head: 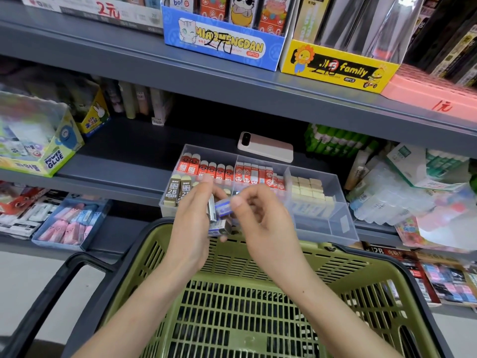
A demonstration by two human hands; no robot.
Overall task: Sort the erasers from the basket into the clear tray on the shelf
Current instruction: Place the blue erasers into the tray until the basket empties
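Observation:
Both hands are raised over the far rim of the green basket [258, 259], just in front of the clear tray [322, 228] on the shelf. My left hand [191, 228] grips a small stack of blue-and-white sleeved erasers [218, 227]. My right hand [260, 220] pinches one blue-sleeved eraser [223, 206] at the top of that stack, between thumb and fingers. The tray's compartments hold rows of red erasers [206, 167], 2B erasers [174, 191] and cream erasers [309, 188]. Its front right compartment looks bare. The visible basket floor shows no erasers.
A pink phone [265, 147] lies on the shelf behind the tray. A Power Glue box [51, 151] stands at left, green glue sticks [335, 140] at right. A blue box of pink and blue erasers [72, 223] sits on the lower shelf. The basket's black handle [59, 280] hangs left.

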